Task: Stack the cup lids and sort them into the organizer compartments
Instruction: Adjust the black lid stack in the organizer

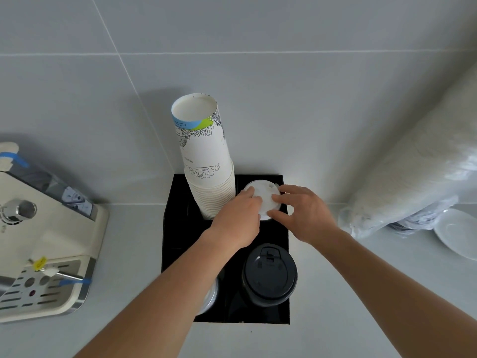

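Observation:
A black organizer (178, 228) stands on the counter against the tiled wall. Both hands hold a white cup lid (264, 196) over its back right compartment: my left hand (238, 220) grips the lid's left edge, my right hand (302, 213) its right edge. Whether more white lids lie under it is hidden. A stack of black lids (269, 275) fills the front right compartment. A tall stack of printed paper cups (206, 161) rises from the back left compartment. Clear lids (210, 298) peek out in the front left compartment, mostly behind my left forearm.
A cream coffee machine (44, 241) with a metal drip tray stands at the left. At the right, a long plastic sleeve of white lids or cups (413, 161) leans on the wall, beside white saucers (456, 233).

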